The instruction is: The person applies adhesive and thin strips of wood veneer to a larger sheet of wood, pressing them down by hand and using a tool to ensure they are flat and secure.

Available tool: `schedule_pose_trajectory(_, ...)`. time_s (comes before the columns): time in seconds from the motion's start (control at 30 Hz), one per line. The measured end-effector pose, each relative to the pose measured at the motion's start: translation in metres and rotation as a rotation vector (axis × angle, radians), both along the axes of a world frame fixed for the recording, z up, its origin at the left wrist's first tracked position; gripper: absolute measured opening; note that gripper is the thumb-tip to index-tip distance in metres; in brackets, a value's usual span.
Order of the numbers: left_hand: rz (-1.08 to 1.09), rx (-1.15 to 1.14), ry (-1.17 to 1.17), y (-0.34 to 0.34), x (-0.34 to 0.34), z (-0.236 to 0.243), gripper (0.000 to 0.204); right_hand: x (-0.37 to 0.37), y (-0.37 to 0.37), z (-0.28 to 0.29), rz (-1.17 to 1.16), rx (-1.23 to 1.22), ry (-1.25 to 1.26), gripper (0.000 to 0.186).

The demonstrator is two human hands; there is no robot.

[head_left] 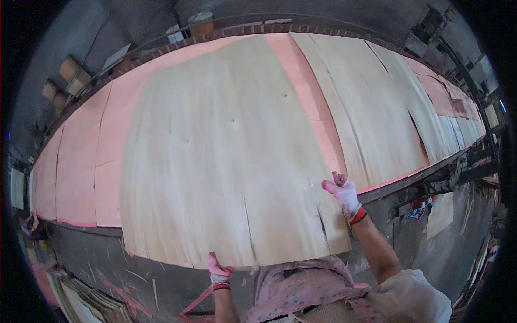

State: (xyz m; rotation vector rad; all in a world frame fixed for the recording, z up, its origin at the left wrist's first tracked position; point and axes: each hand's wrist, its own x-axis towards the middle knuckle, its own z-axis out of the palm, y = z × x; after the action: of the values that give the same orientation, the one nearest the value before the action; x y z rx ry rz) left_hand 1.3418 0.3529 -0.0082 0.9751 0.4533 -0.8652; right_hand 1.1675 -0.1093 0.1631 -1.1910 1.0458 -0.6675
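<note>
Gloved and closed, my left grip holds the near edge of a pale wood sheet; my right grip is closed on its right edge, farther off. Any markings on the small red-and-blue item at right are too small to read. From my hands the sheet stretches left and far over pink sheets on the worktop. Other pale sheets lie right.
</note>
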Motion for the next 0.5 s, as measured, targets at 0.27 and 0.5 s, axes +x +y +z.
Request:
schedule_pose_trajectory(0.27, -0.028, 0.021, 0.07, -0.147, 0.06, -0.002, 0.061, 0.0, -0.156, -0.037, -0.033, 0.198, -0.13, 0.04)
schedule_pose_trajectory(0.5, -0.151, -0.032, 0.072, -0.176, 0.033, 0.021, 0.05, -0.03, -0.195, -0.101, -0.065, 0.309, -0.08, 0.034)
